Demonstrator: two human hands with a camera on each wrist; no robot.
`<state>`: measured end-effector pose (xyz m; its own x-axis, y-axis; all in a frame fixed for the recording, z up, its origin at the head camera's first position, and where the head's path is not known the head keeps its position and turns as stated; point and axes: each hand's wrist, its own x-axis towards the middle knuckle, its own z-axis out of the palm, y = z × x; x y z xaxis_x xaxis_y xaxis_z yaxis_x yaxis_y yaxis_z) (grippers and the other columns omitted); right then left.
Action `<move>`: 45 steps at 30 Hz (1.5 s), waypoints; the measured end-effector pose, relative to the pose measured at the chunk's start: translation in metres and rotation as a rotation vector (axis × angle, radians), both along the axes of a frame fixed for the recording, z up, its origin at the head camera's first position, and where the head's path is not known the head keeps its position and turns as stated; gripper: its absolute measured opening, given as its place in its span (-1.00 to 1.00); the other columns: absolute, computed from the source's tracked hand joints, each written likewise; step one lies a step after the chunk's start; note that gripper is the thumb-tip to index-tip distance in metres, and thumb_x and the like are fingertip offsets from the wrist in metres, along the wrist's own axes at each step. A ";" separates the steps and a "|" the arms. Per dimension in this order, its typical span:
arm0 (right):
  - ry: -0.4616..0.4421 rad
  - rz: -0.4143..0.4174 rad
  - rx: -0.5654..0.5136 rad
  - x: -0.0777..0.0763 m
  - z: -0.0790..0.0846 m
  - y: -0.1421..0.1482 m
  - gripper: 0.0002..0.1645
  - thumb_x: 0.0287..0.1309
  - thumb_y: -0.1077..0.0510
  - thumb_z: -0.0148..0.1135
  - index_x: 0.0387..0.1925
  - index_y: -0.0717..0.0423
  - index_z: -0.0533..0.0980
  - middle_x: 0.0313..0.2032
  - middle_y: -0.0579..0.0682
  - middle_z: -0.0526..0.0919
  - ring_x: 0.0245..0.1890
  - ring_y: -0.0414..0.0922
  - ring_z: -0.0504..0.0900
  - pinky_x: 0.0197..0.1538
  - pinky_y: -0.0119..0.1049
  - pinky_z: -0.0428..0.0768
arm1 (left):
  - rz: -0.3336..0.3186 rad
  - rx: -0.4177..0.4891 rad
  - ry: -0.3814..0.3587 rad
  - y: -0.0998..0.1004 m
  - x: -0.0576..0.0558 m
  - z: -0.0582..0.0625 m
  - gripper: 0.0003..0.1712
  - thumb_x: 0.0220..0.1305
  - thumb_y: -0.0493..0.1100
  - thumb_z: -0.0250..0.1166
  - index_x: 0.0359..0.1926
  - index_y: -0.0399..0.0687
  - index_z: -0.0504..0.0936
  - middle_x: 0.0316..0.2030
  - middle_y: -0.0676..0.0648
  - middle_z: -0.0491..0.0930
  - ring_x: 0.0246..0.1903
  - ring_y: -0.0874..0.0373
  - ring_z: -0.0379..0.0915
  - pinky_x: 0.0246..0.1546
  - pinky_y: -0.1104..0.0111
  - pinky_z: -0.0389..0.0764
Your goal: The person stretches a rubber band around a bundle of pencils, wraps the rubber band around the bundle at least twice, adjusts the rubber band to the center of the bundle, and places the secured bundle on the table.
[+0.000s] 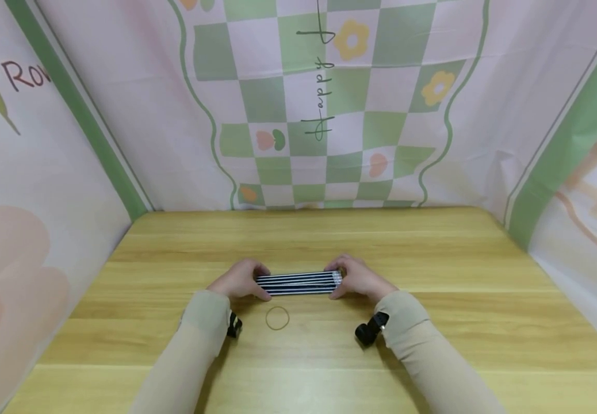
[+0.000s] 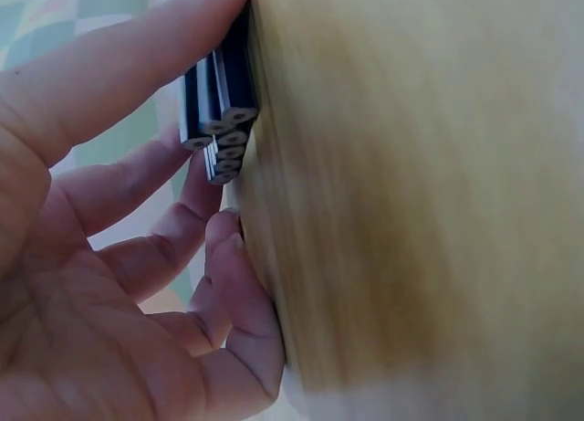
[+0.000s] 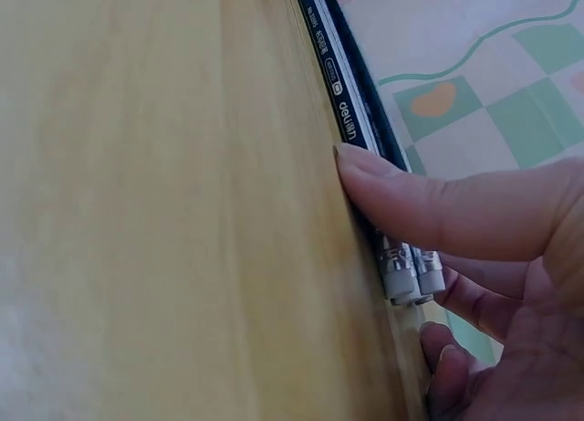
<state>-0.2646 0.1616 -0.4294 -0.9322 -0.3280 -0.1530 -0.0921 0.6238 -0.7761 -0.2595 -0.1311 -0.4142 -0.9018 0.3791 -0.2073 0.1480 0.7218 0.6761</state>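
A bundle of several dark pencils with pale stripes (image 1: pixel 298 283) lies crosswise on the table between both hands. My left hand (image 1: pixel 242 280) grips the left end, thumb on the near side and fingers on the far side. In the left wrist view the unsharpened ends of the pencils (image 2: pixel 228 142) are stacked unevenly. My right hand (image 1: pixel 355 278) holds the opposite end, where white erasers (image 3: pixel 401 282) in silvery ferrules stick out past the thumb. Just in front of the bundle, a thin tan rubber band (image 1: pixel 277 318) lies flat, touched by neither hand.
The wooden table (image 1: pixel 298 374) spreads around the hands. A patterned cloth (image 1: pixel 309 103) hangs along its back edge and both sides. Small black cameras are strapped at the wrists, the right one (image 1: pixel 368 332) low over the tabletop.
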 end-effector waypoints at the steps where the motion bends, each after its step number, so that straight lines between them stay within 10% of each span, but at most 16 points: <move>1: -0.004 0.001 -0.003 0.000 0.000 0.000 -0.29 -0.34 0.34 0.61 0.02 0.21 0.60 0.13 0.17 0.50 0.24 0.21 0.27 0.35 0.20 0.22 | -0.002 -0.002 0.003 0.000 0.000 0.000 -0.38 -0.06 -0.21 0.59 0.06 -0.29 0.61 0.03 -0.22 0.63 0.09 -0.10 0.51 0.23 0.08 0.48; 19: 0.048 0.101 0.127 -0.006 0.006 -0.001 -0.37 -0.36 0.26 0.63 -0.11 0.18 0.59 -0.05 0.09 0.53 0.02 0.06 0.38 0.10 -0.12 0.33 | -0.045 -0.047 -0.023 -0.001 -0.006 0.000 -0.41 -0.04 -0.17 0.59 0.04 -0.24 0.61 -0.05 -0.12 0.61 0.00 0.03 0.49 0.19 0.13 0.49; 45: 0.005 0.165 0.021 -0.004 0.006 -0.002 -0.48 -0.27 0.38 0.52 -0.14 0.35 0.57 -0.23 0.13 0.63 -0.20 -0.06 0.55 -0.08 -0.28 0.53 | -0.076 -0.029 -0.033 -0.004 -0.005 0.001 -0.57 0.01 -0.18 0.56 -0.10 -0.22 0.65 -0.18 -0.07 0.63 -0.17 0.16 0.47 0.01 0.26 0.54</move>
<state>-0.2684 0.1593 -0.4236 -0.8668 -0.4733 -0.1572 -0.1981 0.6160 -0.7624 -0.2642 -0.1351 -0.4135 -0.8633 0.4397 -0.2477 0.1814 0.7284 0.6607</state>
